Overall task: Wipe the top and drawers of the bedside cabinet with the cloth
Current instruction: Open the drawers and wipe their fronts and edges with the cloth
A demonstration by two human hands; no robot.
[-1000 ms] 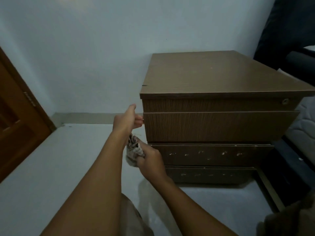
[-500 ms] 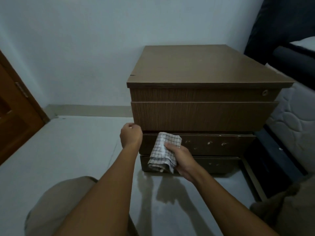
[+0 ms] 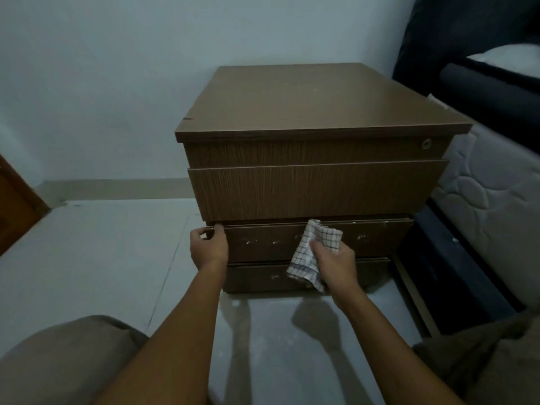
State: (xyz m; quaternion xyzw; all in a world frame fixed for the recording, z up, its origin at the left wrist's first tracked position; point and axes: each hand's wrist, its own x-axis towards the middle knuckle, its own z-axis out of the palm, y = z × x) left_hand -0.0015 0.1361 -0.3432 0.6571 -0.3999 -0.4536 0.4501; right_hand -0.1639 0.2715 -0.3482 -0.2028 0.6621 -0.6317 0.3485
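The brown bedside cabinet [image 3: 315, 100] stands against the wall, with a lock at its top right front. Its third drawer [image 3: 263, 244], speckled with pale marks, sits below a larger drawer front [image 3: 315, 191]. My left hand [image 3: 208, 247] grips the top left corner of that third drawer. My right hand [image 3: 333, 261] presses a white checked cloth [image 3: 315, 249] against the middle of the same drawer front; the cloth hangs down over the bottom drawer [image 3: 254, 277].
A mattress and dark bed frame [image 3: 491, 206] flank the cabinet on the right. A wooden door [image 3: 14, 209] is at the far left. Pale floor [image 3: 102, 258] spreads in front. My knees show at both bottom corners.
My left hand dropped from the second drawer's edge to the third drawer's left corner. My right hand carried the cloth rightward along the third drawer front. The camera pulled back and tilted down.
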